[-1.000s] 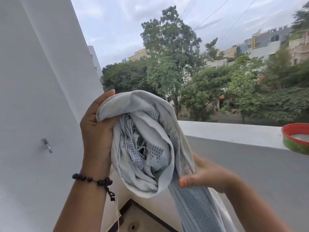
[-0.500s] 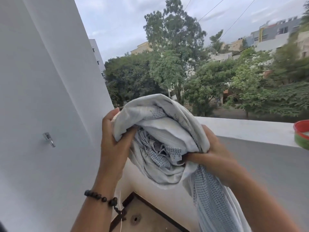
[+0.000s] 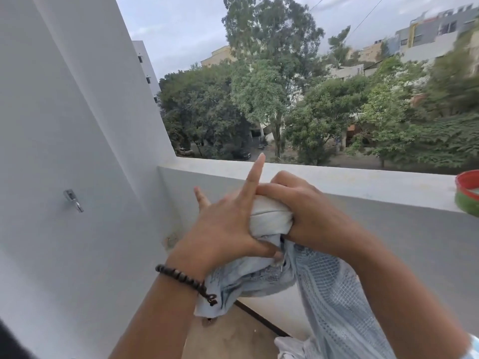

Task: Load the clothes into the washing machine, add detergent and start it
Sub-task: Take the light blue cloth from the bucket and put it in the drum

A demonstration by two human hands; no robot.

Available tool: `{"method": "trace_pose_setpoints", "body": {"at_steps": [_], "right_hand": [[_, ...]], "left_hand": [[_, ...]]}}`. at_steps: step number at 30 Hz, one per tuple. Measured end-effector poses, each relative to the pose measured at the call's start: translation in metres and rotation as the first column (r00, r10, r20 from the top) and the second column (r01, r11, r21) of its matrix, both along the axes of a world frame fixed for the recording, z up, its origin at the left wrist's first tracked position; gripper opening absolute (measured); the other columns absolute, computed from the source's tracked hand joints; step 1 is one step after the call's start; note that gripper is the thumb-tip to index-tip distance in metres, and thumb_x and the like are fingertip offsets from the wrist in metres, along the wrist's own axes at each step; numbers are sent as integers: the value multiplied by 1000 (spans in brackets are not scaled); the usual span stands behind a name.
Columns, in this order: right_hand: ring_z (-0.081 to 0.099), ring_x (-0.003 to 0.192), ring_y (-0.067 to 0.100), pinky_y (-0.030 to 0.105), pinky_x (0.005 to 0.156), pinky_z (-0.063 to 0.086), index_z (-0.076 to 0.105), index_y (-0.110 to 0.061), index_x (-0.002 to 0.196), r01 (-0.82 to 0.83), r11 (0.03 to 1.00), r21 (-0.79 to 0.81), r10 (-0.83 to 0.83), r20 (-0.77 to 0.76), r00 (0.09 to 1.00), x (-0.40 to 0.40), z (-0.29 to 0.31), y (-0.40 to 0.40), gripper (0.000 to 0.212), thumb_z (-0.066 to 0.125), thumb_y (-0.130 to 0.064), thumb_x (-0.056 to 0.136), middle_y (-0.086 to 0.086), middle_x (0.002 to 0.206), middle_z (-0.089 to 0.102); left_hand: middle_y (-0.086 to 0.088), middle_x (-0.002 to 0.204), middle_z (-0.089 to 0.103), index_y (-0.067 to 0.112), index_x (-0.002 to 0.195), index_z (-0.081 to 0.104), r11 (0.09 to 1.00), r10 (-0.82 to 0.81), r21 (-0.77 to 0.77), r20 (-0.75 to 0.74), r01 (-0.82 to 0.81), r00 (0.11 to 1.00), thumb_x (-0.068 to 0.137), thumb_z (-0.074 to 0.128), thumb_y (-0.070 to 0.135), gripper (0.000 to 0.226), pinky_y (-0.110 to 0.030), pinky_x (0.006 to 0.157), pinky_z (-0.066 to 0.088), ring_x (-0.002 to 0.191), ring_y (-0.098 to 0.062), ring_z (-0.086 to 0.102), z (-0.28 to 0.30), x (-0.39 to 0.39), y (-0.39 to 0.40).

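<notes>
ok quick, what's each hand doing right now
Left hand: fingers spread straight, pressing on the cloth.
Right hand: curled round the cloth, gripping it.

Below me the balcony floor shows tan, edged by a dark strip along the foot of the parapet wall. White cloth lies bunched near it at the bottom. On the parapet ledge to my right sits a red-and-green bowl, cut by the frame's edge.

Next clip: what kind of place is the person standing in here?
Most likely an open upper-floor balcony or terrace: a low parapet wall runs ahead, with treetops and neighbouring buildings beyond it, seen from above, under open sky. No washing machine is in view.
</notes>
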State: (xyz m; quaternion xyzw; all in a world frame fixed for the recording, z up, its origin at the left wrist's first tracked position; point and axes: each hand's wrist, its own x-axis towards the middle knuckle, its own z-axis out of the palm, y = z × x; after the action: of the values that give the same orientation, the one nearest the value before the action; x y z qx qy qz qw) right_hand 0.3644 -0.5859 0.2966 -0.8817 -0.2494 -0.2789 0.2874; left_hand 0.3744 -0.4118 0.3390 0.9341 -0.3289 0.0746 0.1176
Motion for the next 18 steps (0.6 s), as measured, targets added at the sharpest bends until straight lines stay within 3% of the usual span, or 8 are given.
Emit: {"method": "trace_pose_setpoints", "body": {"at_steps": [1, 3, 5, 6, 9, 13, 16, 18], "right_hand": [[50, 95, 13, 30, 78, 47, 51, -33, 136, -14, 1000, 22, 14, -12, 1000, -1, -1, -1, 69, 78, -14, 76, -3, 104, 51], [48, 102, 13, 33, 84, 46, 42, -34, 144, -9, 998, 59, 12, -47, 999, -3, -5, -3, 78, 77, -15, 77, -5, 110, 51], [47, 112, 12, 34, 92, 45, 32, -40, 148, -23, 995, 95, 33, -102, 994, -5, -7, -8, 89, 78, -16, 76, -9, 121, 51], [48, 117, 10, 33, 95, 45, 28, -44, 148, -57, 987, 149, 80, -150, 985, -7, -8, -13, 93, 80, -16, 75, -11, 128, 50], [54, 121, 1, 25, 100, 48, 18, -50, 148, -153, 911, 382, 290, -332, 898, -14, -11, -32, 105, 84, -14, 75, -15, 141, 45], [51, 126, -3, 30, 107, 46, 8, -52, 149, -155, 864, 479, 397, -458, 796, -21, -26, -49, 116, 89, -25, 69, -21, 146, 39], [53, 123, -2, 26, 102, 48, 19, -53, 146, -139, 866, 481, 376, -441, 815, -20, -35, -49, 104, 87, -25, 72, -26, 137, 49], [62, 109, 1, 31, 93, 55, 38, -52, 134, -60, 848, 526, 296, -377, 878, -17, -34, -47, 84, 84, -16, 74, -24, 117, 62]], "left_hand": [[14, 135, 57, 53, 140, -30, 999, -18, -34, 11, 18, 1000, 61, 82, 57, 138, -67, 115, -4, 123, -14, 56, -4, 2, -1], [17, 106, 69, 53, 146, -10, 985, -59, -162, 37, 65, 998, 61, 84, 47, 126, -59, 112, 29, 94, -11, 66, -12, 5, 1], [9, 85, 71, 55, 144, 9, 941, -86, -327, 6, 83, 996, 59, 87, 38, 116, -47, 84, 53, 76, -12, 67, -18, 10, 4], [5, 83, 72, 55, 142, 16, 912, -104, -401, -21, 87, 994, 57, 88, 36, 114, -45, 77, 55, 75, -14, 68, -20, 11, 6], [4, 93, 75, 49, 141, 28, 770, -193, -632, -109, 82, 975, 52, 91, 37, 109, -42, 80, 58, 86, -16, 72, -18, 18, 15], [15, 91, 75, 26, 136, 40, 464, -190, -886, -97, 2, 977, 54, 87, 12, 96, -22, 70, 55, 83, -4, 70, -7, 23, 22], [5, 101, 74, 15, 135, 47, 158, -204, -982, -138, -107, 969, 62, 80, 7, 81, -24, 67, 57, 90, -13, 71, 4, 27, 31], [-16, 120, 67, 2, 134, 50, 105, -232, -988, -138, -117, 963, 68, 78, 11, 73, -28, 74, 57, 104, -27, 68, 11, 27, 37]]}}
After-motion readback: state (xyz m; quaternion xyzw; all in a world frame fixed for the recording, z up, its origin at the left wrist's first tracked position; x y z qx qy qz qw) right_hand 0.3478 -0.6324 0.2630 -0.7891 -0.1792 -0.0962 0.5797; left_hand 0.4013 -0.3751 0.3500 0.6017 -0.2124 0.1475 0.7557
